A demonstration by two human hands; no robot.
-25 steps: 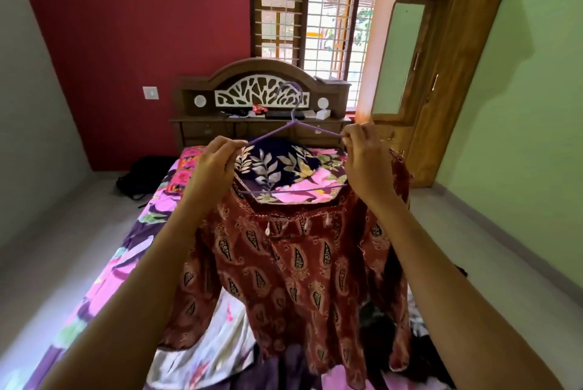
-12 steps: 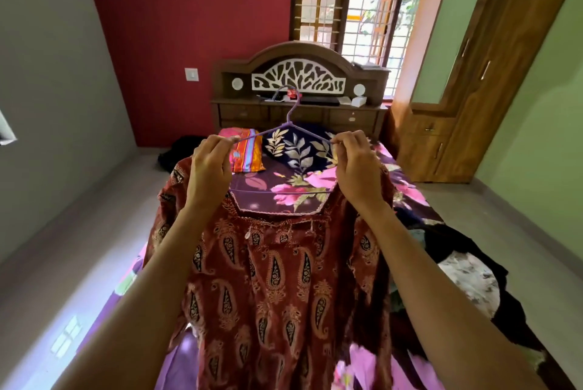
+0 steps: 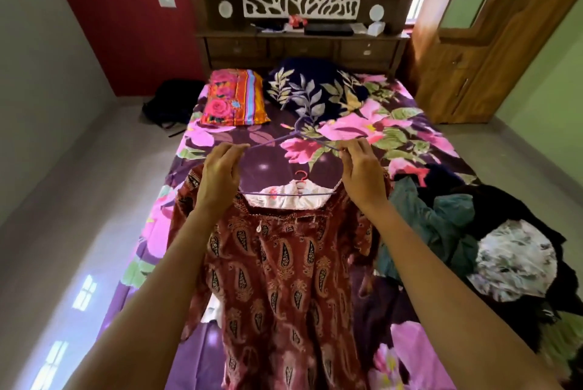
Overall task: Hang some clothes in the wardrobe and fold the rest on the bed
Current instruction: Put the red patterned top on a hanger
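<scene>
Here the left hand (image 3: 220,175) is pinching one end of the hanger (image 3: 268,141) and the right hand (image 3: 363,180) is pinching the other. The red top (image 3: 284,266) is hanging from it above the bed (image 3: 347,128), a heap of clothes (image 3: 504,251) lying just to the right.

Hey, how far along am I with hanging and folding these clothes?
Early. Done: one white garment sits on a red hanger on the bed. In hand: left grip and right grip pinch the purple hanger inside the red paisley top. Left: the wardrobe looks closed, and the clothes pile lies unfolded.
</scene>
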